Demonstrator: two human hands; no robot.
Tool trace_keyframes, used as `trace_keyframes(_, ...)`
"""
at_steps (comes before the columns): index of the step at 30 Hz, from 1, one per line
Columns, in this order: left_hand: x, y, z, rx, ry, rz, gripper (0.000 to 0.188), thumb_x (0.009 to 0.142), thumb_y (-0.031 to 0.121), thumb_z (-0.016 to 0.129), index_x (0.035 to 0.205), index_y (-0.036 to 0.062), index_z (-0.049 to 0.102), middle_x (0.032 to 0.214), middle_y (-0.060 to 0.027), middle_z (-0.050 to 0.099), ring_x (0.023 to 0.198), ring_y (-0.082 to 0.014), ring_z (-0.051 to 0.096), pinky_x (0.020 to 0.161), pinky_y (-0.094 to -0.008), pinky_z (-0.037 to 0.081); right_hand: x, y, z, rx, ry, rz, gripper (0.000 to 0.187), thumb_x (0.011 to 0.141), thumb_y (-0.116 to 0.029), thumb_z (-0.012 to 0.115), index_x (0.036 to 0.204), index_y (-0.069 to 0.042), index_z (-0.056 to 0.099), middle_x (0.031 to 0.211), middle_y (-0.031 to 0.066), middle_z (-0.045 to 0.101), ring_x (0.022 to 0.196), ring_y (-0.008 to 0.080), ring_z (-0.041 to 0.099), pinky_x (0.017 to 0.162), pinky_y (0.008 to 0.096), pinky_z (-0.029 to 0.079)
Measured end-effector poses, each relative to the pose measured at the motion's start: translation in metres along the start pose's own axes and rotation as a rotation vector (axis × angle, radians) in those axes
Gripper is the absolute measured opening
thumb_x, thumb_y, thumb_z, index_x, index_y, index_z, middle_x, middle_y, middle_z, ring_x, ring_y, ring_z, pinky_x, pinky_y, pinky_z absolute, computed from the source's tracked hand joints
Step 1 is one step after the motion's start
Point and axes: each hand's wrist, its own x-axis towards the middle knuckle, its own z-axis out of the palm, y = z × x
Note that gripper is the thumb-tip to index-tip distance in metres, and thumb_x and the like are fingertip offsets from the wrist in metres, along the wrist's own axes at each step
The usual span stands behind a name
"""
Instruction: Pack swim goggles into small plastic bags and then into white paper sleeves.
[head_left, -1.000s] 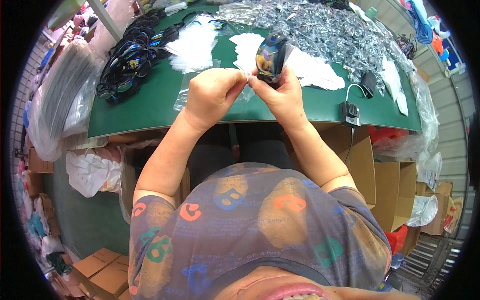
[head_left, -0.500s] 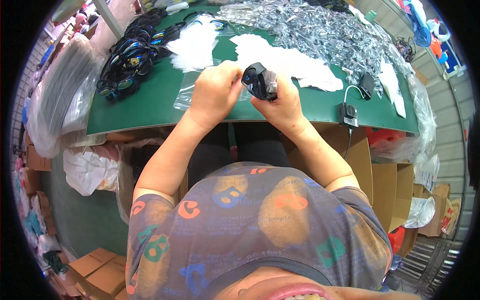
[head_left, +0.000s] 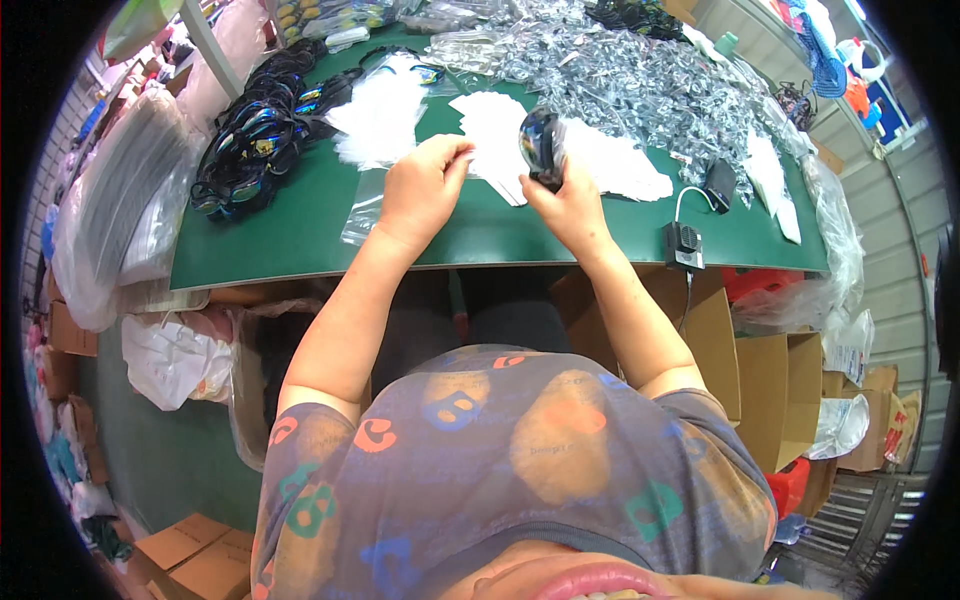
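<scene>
My right hand (head_left: 565, 200) grips a pair of dark swim goggles (head_left: 541, 147) and holds it upright above the green table (head_left: 300, 235). My left hand (head_left: 420, 190) is just left of it, fingers pinched on the edge of a white paper sheet (head_left: 495, 140) lying on the table. A clear plastic bag (head_left: 362, 210) lies flat under my left wrist. More white sheets (head_left: 620, 165) spread out beyond my right hand.
A heap of dark goggles (head_left: 250, 135) lies at the table's left. A big pile of clear bagged items (head_left: 640, 75) fills the far right. A small black box with a cable (head_left: 684, 243) sits near the front edge. Cardboard boxes (head_left: 770, 390) stand at the right.
The two hands were together on the goggles. Now my left hand has let go and moved left to the white sheet, while my right hand keeps the goggles raised.
</scene>
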Motion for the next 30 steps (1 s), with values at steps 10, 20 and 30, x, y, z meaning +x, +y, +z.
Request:
trace_keyframes(10,-0.001,0.027,-0.001,0.221,0.033,0.234,0.012,0.091,0.014,0.069,0.101,0.0082,0.071,0.097,-0.0105,0.069,0.084,-0.0320,0.069,0.072,-0.0423,0.054,-0.027,-0.037,-0.036,-0.375,-0.433,-0.226,0.046,0.089,-0.025,0.073,0.126,-0.005,0.053,0.104,0.0246,0.066,0.094,0.0444,0.066,0.079,0.0502,0.053)
trace_keyframes(20,-0.024,0.040,-0.005,0.130,0.025,0.416,0.014,0.083,0.008,0.075,0.096,0.0095,0.070,0.094,-0.0052,0.067,0.094,-0.0270,0.062,0.088,-0.0396,0.045,-0.020,0.004,0.002,0.993,-0.749,0.535,0.035,0.102,-0.043,0.060,0.107,-0.008,0.059,0.080,0.0044,0.059,0.063,0.0157,0.060,0.055,0.0264,0.047)
trace_keyframes(30,-0.061,0.030,-0.001,-0.112,0.090,0.231,0.013,0.086,0.006,0.072,0.097,0.0084,0.066,0.099,-0.0084,0.067,0.099,-0.0294,0.062,0.092,-0.0406,0.043,-0.041,0.001,0.029,0.984,-0.505,0.321,0.033,0.098,-0.027,0.066,0.123,-0.007,0.058,0.093,0.0105,0.067,0.069,0.0271,0.065,0.066,0.0384,0.054)
